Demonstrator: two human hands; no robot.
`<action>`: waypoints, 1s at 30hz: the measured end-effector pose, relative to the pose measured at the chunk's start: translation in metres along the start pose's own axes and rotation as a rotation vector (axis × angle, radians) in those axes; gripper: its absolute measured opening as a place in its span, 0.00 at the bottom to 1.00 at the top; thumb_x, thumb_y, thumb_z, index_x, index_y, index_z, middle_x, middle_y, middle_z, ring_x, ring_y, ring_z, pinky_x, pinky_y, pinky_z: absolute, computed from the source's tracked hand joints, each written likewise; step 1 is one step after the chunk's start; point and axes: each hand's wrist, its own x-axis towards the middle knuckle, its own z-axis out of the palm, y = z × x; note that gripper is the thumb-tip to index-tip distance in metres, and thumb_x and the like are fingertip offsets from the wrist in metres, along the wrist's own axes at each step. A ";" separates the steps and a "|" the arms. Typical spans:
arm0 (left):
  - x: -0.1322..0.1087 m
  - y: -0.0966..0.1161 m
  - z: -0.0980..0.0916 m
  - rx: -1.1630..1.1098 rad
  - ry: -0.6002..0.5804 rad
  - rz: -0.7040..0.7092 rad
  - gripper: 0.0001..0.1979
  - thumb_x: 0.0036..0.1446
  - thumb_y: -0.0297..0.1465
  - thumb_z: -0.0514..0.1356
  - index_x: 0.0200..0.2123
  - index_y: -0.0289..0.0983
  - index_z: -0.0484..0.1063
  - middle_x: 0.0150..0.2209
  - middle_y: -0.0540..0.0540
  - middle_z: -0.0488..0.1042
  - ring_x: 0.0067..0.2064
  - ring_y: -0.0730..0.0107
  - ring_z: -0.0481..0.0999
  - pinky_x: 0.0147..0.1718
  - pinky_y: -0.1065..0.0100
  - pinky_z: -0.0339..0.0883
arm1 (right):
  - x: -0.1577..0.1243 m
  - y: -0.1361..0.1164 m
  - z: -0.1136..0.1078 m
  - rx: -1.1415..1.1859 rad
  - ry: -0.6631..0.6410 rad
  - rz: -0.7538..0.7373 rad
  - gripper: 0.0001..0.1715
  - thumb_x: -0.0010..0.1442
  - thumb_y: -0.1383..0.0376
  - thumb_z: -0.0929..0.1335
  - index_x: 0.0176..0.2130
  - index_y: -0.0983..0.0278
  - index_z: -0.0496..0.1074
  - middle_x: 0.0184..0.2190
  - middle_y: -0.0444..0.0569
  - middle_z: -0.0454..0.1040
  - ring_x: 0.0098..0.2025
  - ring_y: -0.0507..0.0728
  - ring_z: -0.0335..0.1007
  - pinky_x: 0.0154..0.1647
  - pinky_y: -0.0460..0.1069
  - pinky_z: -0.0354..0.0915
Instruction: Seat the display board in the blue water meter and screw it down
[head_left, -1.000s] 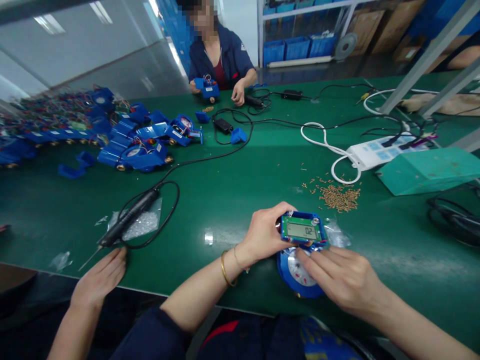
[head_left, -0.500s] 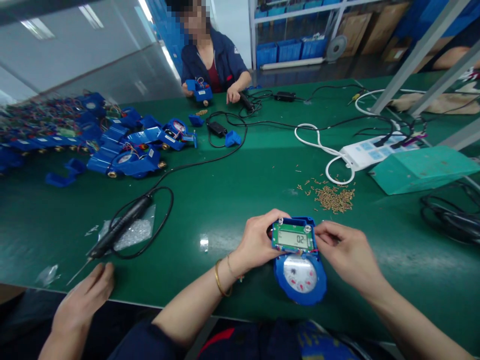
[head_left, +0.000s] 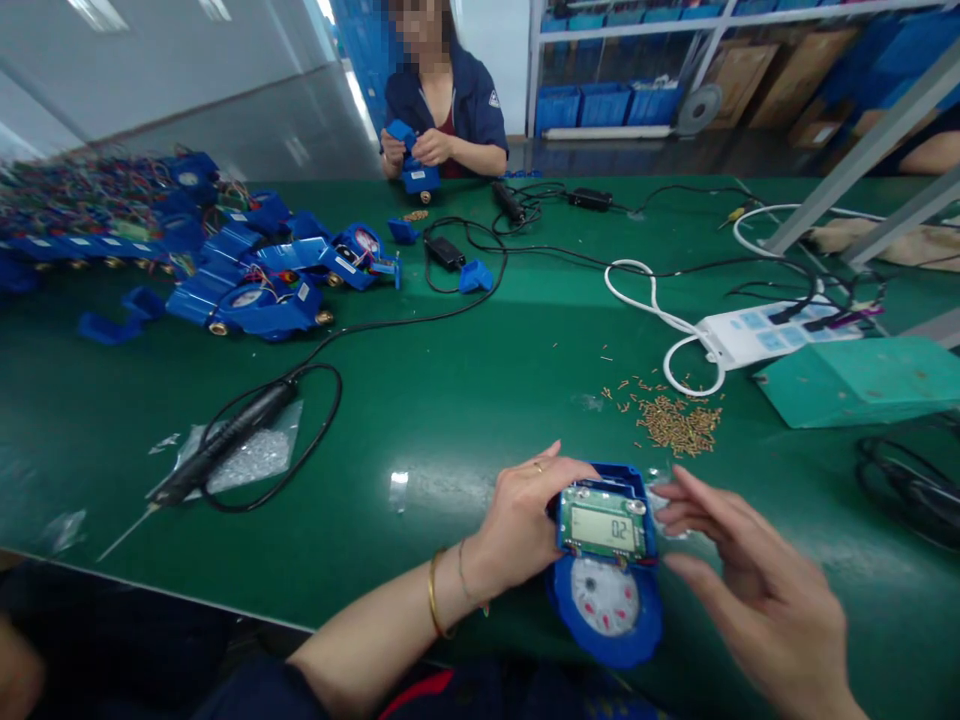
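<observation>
My left hand (head_left: 521,520) grips a blue water meter (head_left: 637,615) by the left side of its upper housing. The housing is uncovered, showing a green circuit board with a small display (head_left: 604,528) that reads 0.2. Below the display sits a round white dial (head_left: 604,595) with red pointers. Just to the right of the meter, my right hand (head_left: 757,590) is open, thumb and fingers apart, with nothing visible between them. Some clear plastic (head_left: 667,505) lies partly behind its fingertips.
Small brass screws (head_left: 679,425) lie in a pile beyond the meter, near a white power strip (head_left: 780,330) and a green block (head_left: 862,380). An electric screwdriver (head_left: 225,445) rests on a clear bag at left. Many blue meters (head_left: 262,310) crowd the far left. A co-worker (head_left: 450,100) sits opposite.
My right hand has come away from the meter's right edge and its fingers have spread. The meter sits slightly lower in view. Another person's hand at lower left has drawn back; the co-worker opposite lifts a blue part.
</observation>
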 end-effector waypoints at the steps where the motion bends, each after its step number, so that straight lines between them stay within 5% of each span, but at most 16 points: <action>1: 0.000 -0.001 0.000 -0.004 -0.002 0.005 0.17 0.51 0.29 0.70 0.44 0.38 0.74 0.40 0.46 0.83 0.41 0.65 0.84 0.62 0.51 0.65 | 0.000 0.001 0.000 -0.028 -0.045 -0.068 0.38 0.65 0.50 0.70 0.67 0.59 0.59 0.50 0.53 0.75 0.44 0.57 0.77 0.46 0.49 0.75; 3: 0.000 -0.001 0.000 -0.003 0.003 0.014 0.17 0.51 0.29 0.70 0.45 0.38 0.73 0.40 0.47 0.83 0.41 0.65 0.84 0.62 0.51 0.65 | 0.001 0.005 0.002 -0.130 -0.125 -0.189 0.46 0.62 0.46 0.70 0.69 0.61 0.55 0.51 0.56 0.75 0.46 0.60 0.78 0.49 0.51 0.75; 6: -0.001 -0.001 0.000 -0.005 0.000 0.003 0.18 0.51 0.29 0.70 0.45 0.38 0.73 0.40 0.47 0.83 0.42 0.66 0.83 0.61 0.51 0.65 | 0.004 0.007 0.002 -0.192 -0.142 -0.255 0.38 0.64 0.49 0.69 0.66 0.60 0.61 0.50 0.55 0.76 0.47 0.61 0.78 0.50 0.53 0.76; 12: -0.001 0.003 0.003 0.030 -0.028 -0.040 0.14 0.55 0.27 0.66 0.46 0.39 0.73 0.42 0.47 0.83 0.44 0.67 0.83 0.63 0.52 0.64 | -0.002 -0.002 0.000 0.036 -0.181 0.025 0.28 0.63 0.58 0.71 0.60 0.60 0.68 0.51 0.53 0.76 0.38 0.56 0.81 0.38 0.45 0.79; 17: 0.001 0.001 0.000 0.038 -0.124 -0.045 0.17 0.56 0.29 0.66 0.49 0.39 0.71 0.49 0.46 0.81 0.50 0.66 0.81 0.66 0.56 0.60 | -0.001 0.002 -0.001 0.246 -0.180 0.203 0.27 0.59 0.59 0.74 0.56 0.60 0.71 0.52 0.52 0.77 0.44 0.60 0.80 0.45 0.46 0.76; 27: 0.003 -0.004 -0.005 -0.056 -0.206 -0.005 0.21 0.54 0.25 0.66 0.51 0.38 0.70 0.53 0.45 0.79 0.55 0.65 0.78 0.67 0.59 0.57 | -0.014 0.022 -0.008 0.097 -0.176 0.134 0.29 0.58 0.59 0.74 0.56 0.62 0.71 0.51 0.53 0.76 0.44 0.59 0.80 0.48 0.44 0.74; 30: 0.004 -0.003 -0.008 -0.102 -0.220 -0.063 0.24 0.51 0.24 0.67 0.51 0.41 0.67 0.53 0.46 0.78 0.55 0.65 0.78 0.61 0.63 0.65 | -0.021 0.021 -0.006 0.004 -0.147 0.095 0.29 0.59 0.57 0.74 0.56 0.63 0.70 0.49 0.55 0.76 0.43 0.61 0.79 0.45 0.48 0.77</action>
